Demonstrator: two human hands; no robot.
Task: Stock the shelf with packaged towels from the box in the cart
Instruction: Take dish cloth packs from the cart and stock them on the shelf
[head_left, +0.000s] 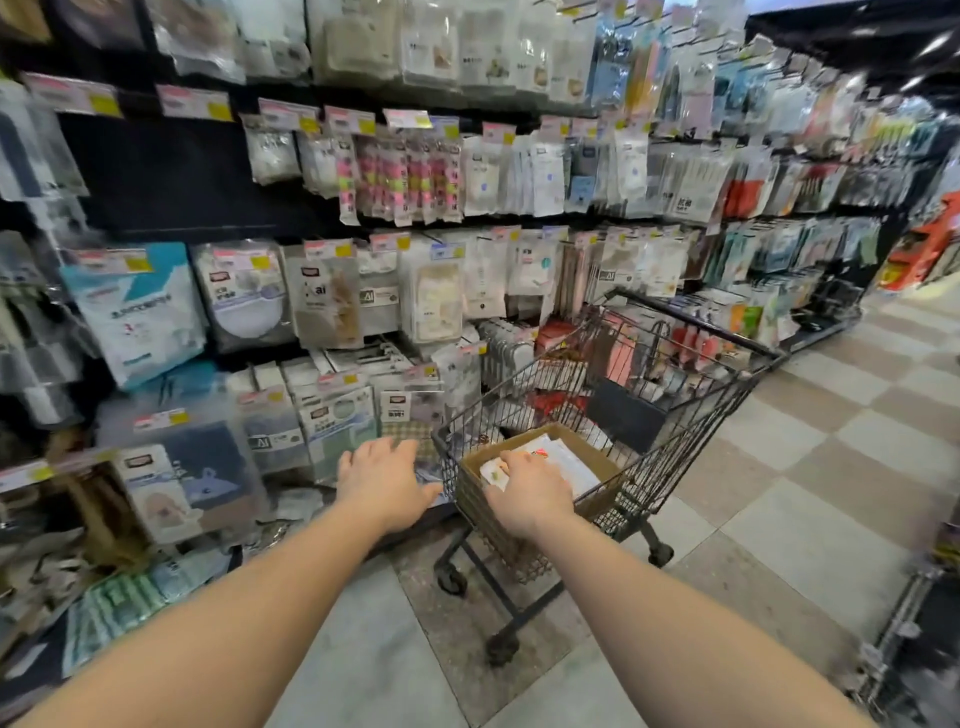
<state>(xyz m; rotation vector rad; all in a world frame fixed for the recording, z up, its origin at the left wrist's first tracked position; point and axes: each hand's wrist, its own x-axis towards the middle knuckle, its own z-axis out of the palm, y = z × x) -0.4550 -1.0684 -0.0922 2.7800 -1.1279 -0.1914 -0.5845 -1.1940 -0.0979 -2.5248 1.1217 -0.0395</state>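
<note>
A tall black shelf (171, 176) runs the length of a store aisle, its pegs hung with clear-bagged goods under pink-and-yellow price tags (195, 101); the far end dissolves into blur and the printing on most packs cannot be read. Parked beside its lower rows on a checkered tile floor (810, 467) stands a dark wire cart (691, 410), its far end partly hidden behind its own mesh. A brown cardboard box (597, 457) sits in the near end of the basket, and inside it lie the packaged towels (558, 460), white wrappers with a red spot, flat and overlapping.

2 bare arms reach in from the bottom edge. The right hand (530, 493) lies palm down inside the box on the top pack; its fingertips dip out of sight over the far side of the hand, so whether they have closed on the wrapper cannot be told. The left hand (384, 480) hangs palm down just left of the cart's near corner, fingers spread and relaxed, thumb pointing toward the cart, holding nothing; packs on the low shelf lie behind it, and contact with them cannot be judged.
</note>
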